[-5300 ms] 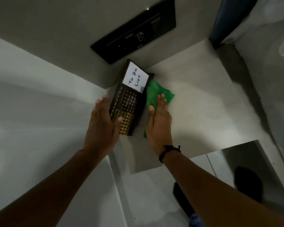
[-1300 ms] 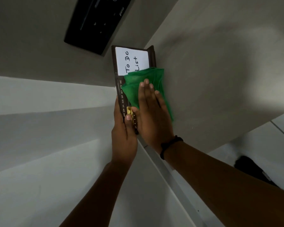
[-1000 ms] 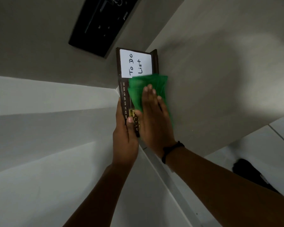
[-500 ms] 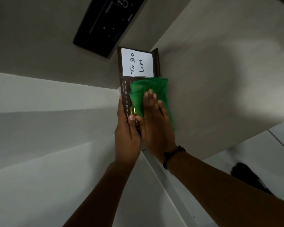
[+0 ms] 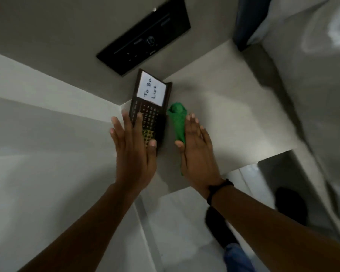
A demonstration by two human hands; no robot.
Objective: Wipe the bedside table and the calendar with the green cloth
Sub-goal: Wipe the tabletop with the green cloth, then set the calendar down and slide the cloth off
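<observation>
The dark brown calendar (image 5: 150,116) leans at the back left corner of the beige bedside table (image 5: 234,118), with a white "To Do List" note on its upper part. My left hand (image 5: 133,152) lies over its lower left side. The fingers are spread and the thumb touches its bottom front. The green cloth (image 5: 178,118) is bunched into a long roll on the table just right of the calendar. My right hand (image 5: 196,152) presses on the cloth, with the thumb hooked over it. Part of the cloth is hidden under the palm.
A black control panel (image 5: 145,36) is set in the wall behind the calendar. White bedding (image 5: 312,75) and a dark blue headboard (image 5: 247,20) border the table on the right. Below the table's front edge are floor tiles and my dark shoe (image 5: 218,228).
My right hand has slid the green cloth off the calendar's face onto the table beside it. My left hand has loosened from gripping the calendar's edge to spread fingers. The camera view has widened.
</observation>
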